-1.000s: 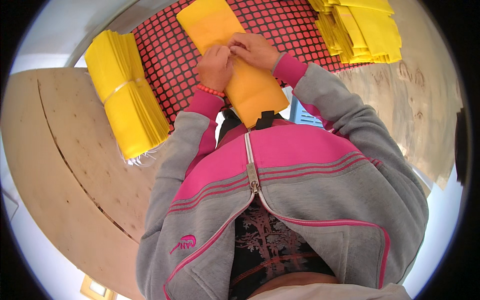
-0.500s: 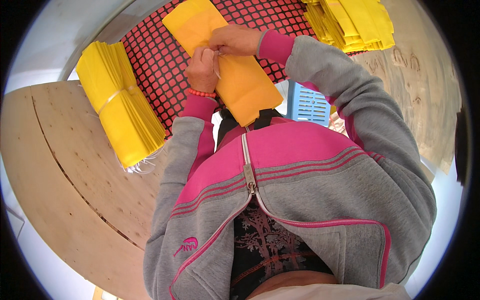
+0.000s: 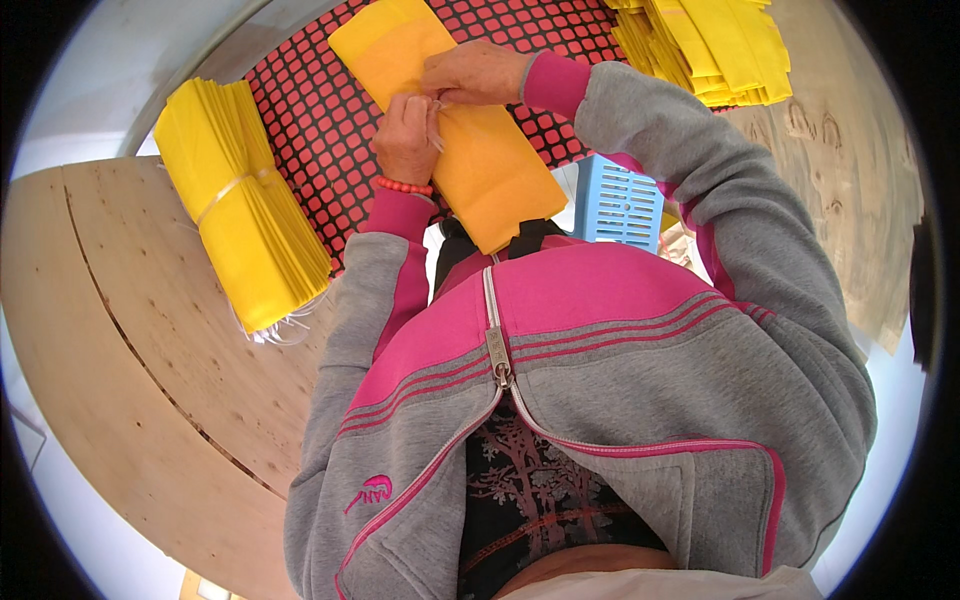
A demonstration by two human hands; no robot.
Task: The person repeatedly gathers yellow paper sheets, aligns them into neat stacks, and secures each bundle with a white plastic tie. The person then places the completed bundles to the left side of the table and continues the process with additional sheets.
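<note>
A folded orange-yellow fabric bundle (image 3: 495,170) lies aslant in front of me, its near end close to my jacket and its far end on the red and black mesh mat (image 3: 310,130). My left hand (image 3: 407,138) is closed at the bundle's left edge, pinching a thin white string (image 3: 436,125) at its middle. From the right, my right hand (image 3: 475,75) lies across the bundle, its fingertips closed at the same string beside the left fingers. The fingers partly hide the string and where it crosses the fabric.
A yellow fabric bundle (image 3: 240,205) with a white tie around it lies on the left, partly on the wooden tabletop (image 3: 150,330). More yellow fabric pieces (image 3: 705,45) are stacked at the far right. A blue slotted plastic basket (image 3: 620,205) stands lower, right of the bundle.
My right hand and forearm have shifted slightly right. Both hands stay closed at the string, and the bundle keeps nearly the same place.
</note>
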